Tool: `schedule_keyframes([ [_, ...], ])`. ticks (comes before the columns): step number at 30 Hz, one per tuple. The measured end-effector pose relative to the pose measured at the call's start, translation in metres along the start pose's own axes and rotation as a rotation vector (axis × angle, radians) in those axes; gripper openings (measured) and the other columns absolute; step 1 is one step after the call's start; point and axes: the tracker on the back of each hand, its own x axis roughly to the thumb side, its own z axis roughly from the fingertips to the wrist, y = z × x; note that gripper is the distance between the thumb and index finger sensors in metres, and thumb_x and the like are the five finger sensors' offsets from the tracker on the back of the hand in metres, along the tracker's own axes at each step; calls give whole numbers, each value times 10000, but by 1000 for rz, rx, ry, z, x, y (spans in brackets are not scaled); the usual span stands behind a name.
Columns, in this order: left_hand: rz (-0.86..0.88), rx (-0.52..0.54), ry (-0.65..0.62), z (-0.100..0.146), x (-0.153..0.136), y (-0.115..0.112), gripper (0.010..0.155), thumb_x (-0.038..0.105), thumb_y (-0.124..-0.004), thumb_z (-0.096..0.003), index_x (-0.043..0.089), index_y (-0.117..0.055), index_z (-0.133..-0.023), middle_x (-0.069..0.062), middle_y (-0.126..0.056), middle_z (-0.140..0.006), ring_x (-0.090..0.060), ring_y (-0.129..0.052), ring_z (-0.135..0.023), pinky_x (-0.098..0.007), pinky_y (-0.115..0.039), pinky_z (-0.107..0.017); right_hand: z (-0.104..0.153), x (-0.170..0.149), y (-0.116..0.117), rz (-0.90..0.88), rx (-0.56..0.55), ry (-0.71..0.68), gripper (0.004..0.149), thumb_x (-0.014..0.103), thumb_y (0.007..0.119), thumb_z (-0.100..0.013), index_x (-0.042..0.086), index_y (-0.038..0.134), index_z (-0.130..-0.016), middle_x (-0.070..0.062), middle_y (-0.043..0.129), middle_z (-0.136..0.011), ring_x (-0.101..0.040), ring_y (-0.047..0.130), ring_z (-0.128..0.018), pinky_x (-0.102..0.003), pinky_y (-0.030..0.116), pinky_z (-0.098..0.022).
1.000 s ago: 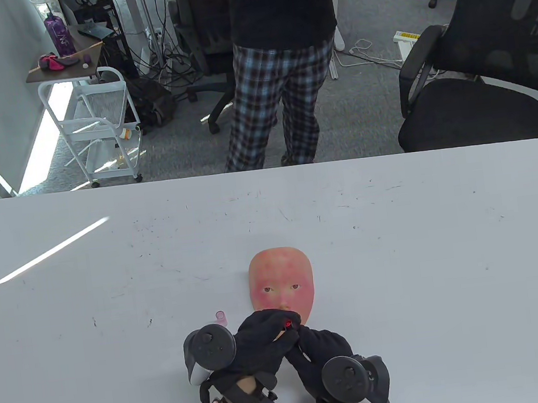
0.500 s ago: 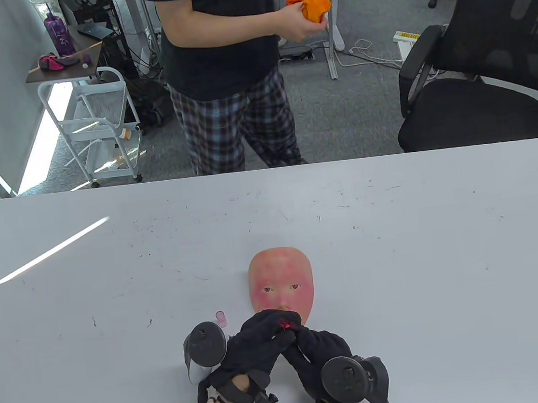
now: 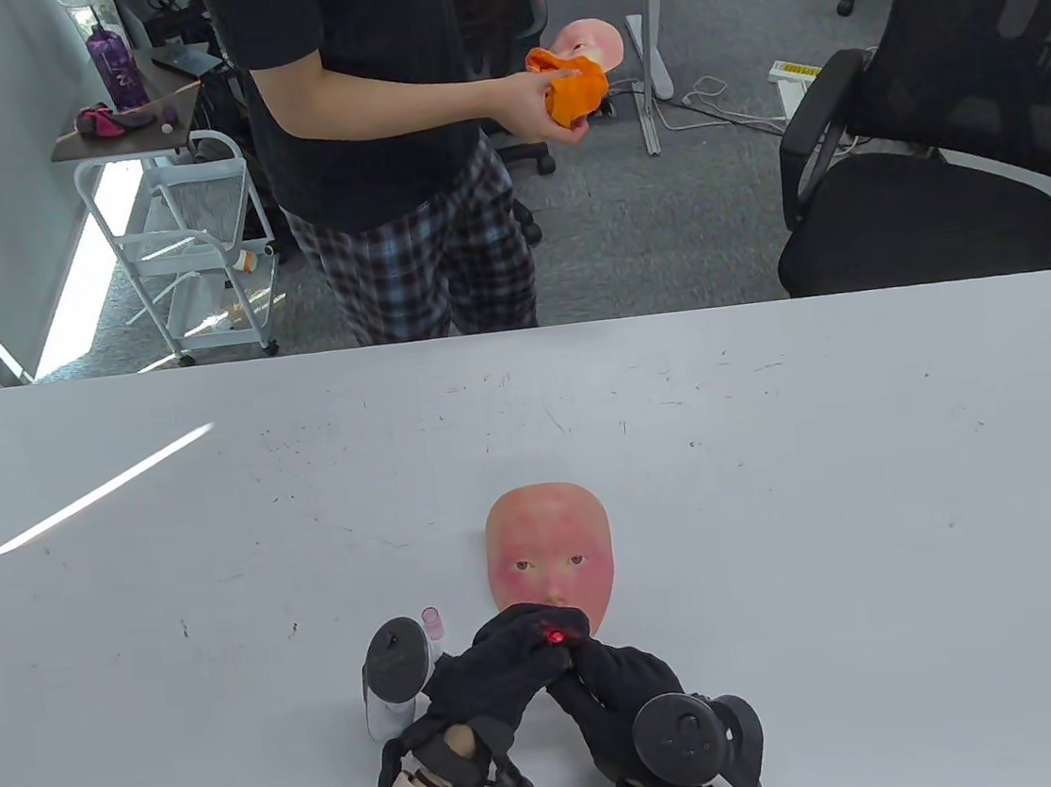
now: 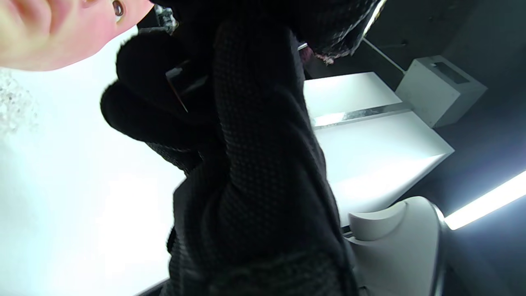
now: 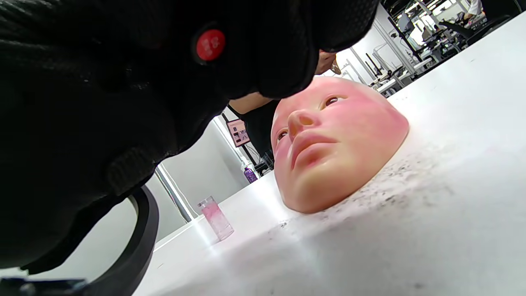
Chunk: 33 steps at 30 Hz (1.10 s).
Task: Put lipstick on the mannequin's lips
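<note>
**Both hands bunched over the mask's chin**

Here I see my left hand (image 3: pixel 496 676) and right hand (image 3: pixel 620 681) curled together, fingers touching, around the lipstick (image 3: pixel 554 637), its red tip above the mannequin face (image 3: pixel 551 556) lying on the table (image 3: pixel 782 478); which hand grips it I cannot tell.

mask (image 3: pixel 548 552) mouth hidden by hands, lipstick (image 3: pixel 555 637) mostly covered

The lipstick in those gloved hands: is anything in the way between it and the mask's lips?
Nothing visible blocks it. In the right wrist view the lips of the mask lie bare below the gloved hands, and the lipstick shows its red tip. The small pink cap stands off to the side.
</note>
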Motion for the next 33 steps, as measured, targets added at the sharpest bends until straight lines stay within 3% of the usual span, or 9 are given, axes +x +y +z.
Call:
schedule_keyframes([
  [3,-102,108,-18,0,0,-1,497,488,-797,-521,297,-722,-975,-54,-725,-966,-281,-682,-868,-461,-607,-652,1,2,-1,16,-18,3,567,468,775,-421,41,837,-788,-81,1006,-617,-256,982,-504,-500,742,-536],
  [9,-75,36,-41,0,2,4,486,407,-738,-508,299,-825,-974,-72,-774,-970,-307,-691,-880,-488,-600,-660,1,0,0,0,4,-11,568,464,778,-421,32,828,-787,-85,1002,-622,-258,980,-508,-503,739,-538],
  [11,-16,-48,-19,1,-2,4,506,396,-711,-550,258,-730,-1037,-91,-671,-1020,-317,-595,-919,-494,-516,-698,0,-1,3,-12,20,-7,570,467,770,-425,33,826,-790,-80,1001,-625,-255,979,-511,-499,739,-541],
  [14,-46,128,-19,4,-5,4,517,467,-814,-511,281,-721,-984,-59,-745,-953,-288,-695,-856,-470,-610,-644,0,-1,4,-36,18,2,565,467,769,-428,40,831,-793,-80,1002,-622,-254,980,-507,-500,741,-537],
  [20,-67,46,-60,1,0,6,496,373,-750,-497,274,-826,-977,-91,-798,-945,-322,-712,-856,-500,-608,-642,-1,-4,3,-45,44,-8,565,463,773,-424,45,820,-800,-81,997,-637,-259,975,-523,-502,733,-548],
  [23,-29,-42,-43,3,-2,7,513,393,-706,-554,265,-721,-1050,-91,-685,-1011,-317,-608,-913,-495,-526,-694,-2,-4,5,-66,59,-23,570,462,761,-431,36,812,-806,-83,991,-646,-259,970,-530,-501,728,-553],
  [25,-53,49,-47,8,-3,5,589,463,-797,-526,264,-660,-1063,-79,-694,-992,-306,-632,-893,-486,-554,-677,-2,-3,5,-79,67,-23,569,462,756,-434,38,812,-810,-82,991,-646,-258,970,-530,-500,728,-553],
  [26,-80,161,-58,10,-4,5,525,460,-808,-513,269,-717,-993,-62,-750,-947,-296,-691,-855,-478,-601,-645,-2,-3,6,-80,61,-23,566,460,754,-437,40,816,-811,-83,992,-643,-257,972,-526,-501,730,-550],
  [33,-69,57,-79,6,-1,4,503,371,-705,-528,263,-773,-1014,-88,-745,-969,-312,-662,-884,-490,-570,-670,-1,-4,4,-73,60,-28,566,461,761,-431,42,811,-809,-81,990,-647,-258,970,-530,-501,728,-553],
])
